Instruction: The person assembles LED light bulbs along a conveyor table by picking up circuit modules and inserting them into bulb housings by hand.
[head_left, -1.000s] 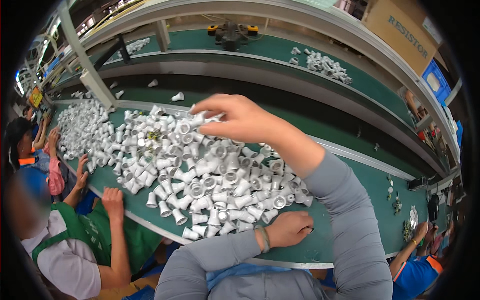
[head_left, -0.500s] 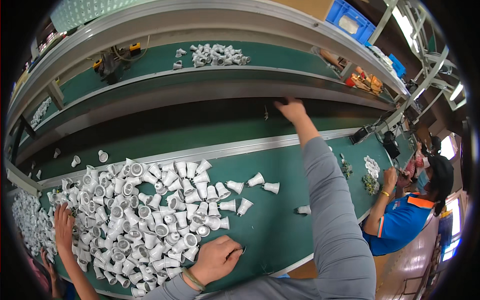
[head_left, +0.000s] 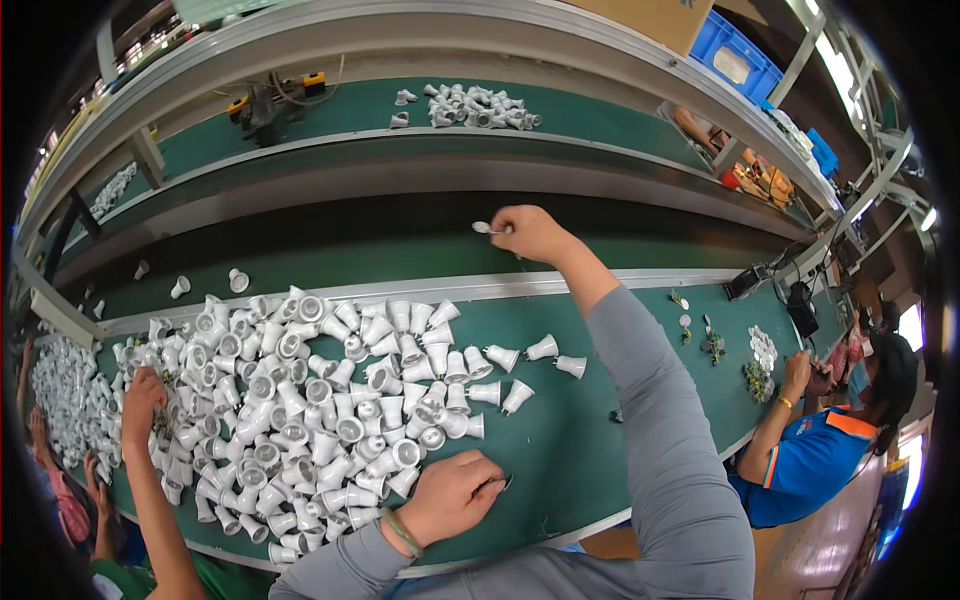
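My right hand is stretched out over the dark green belt behind the metal rail, fingers pinched on a small white disc with a thin stem. My left hand rests on the green table, right of a large heap of white lamp cups. Its fingers are closed, and a thin, shiny edge of something small shows at the fingertips; the rest is hidden. Several lamp cups lie apart at the heap's right side. Another small piece is partly covered by my right sleeve.
A co-worker's hand reaches into the heap from the left. On the right, a person in a blue shirt works beside white discs and small circuit parts. A metal rail and an overhead shelf cross the bench.
My right hand has moved left over the belt and closed on the small white disc. My left hand stays closed by the heap. The view has shifted slightly, and the co-worker's left-side hand has moved.
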